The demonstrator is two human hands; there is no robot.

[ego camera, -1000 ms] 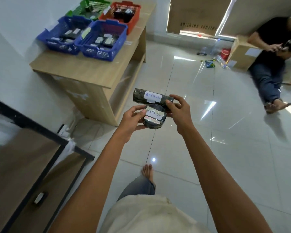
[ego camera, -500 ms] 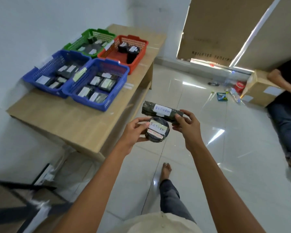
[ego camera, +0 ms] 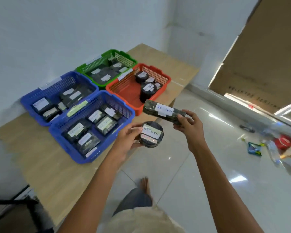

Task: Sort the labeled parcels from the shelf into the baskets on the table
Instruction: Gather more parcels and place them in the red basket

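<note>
- A light wooden desk (ego camera: 45, 167) stands against a pale wall, its long edge running from lower left toward the far corner of the room.
- To the right of the desk lies a glossy white tiled floor (ego camera: 208, 165); a large brown cardboard sheet (ego camera: 267, 56) leans at the far right, and small litter (ego camera: 254, 148) lies on the tiles near it.
- Four baskets sit touching in a two-by-two block on the desk: a green basket (ego camera: 128, 58) at the far left, a red basket (ego camera: 123, 91) beside it, a rear blue basket (ego camera: 29, 102) by the wall, and a near blue basket (ego camera: 69, 148) at the desk's open edge.
- All four hold dark wrapped parcels with white labels; the red basket's left half is bare.
- The near part of the desk, in front of the baskets, is bare wood.
- The left hand (ego camera: 126, 140) grips a round parcel (ego camera: 151, 134) marked RETURN, held just past the desk's edge beside the near blue basket.
- The right hand (ego camera: 190, 126) pinches one end of a long parcel (ego camera: 164, 111) marked RETURN, its other end over the red basket's near rim.
- The two parcels are apart, both in the air.
- A bare foot (ego camera: 145, 183) stands on the tiles close to the desk's side.
</note>
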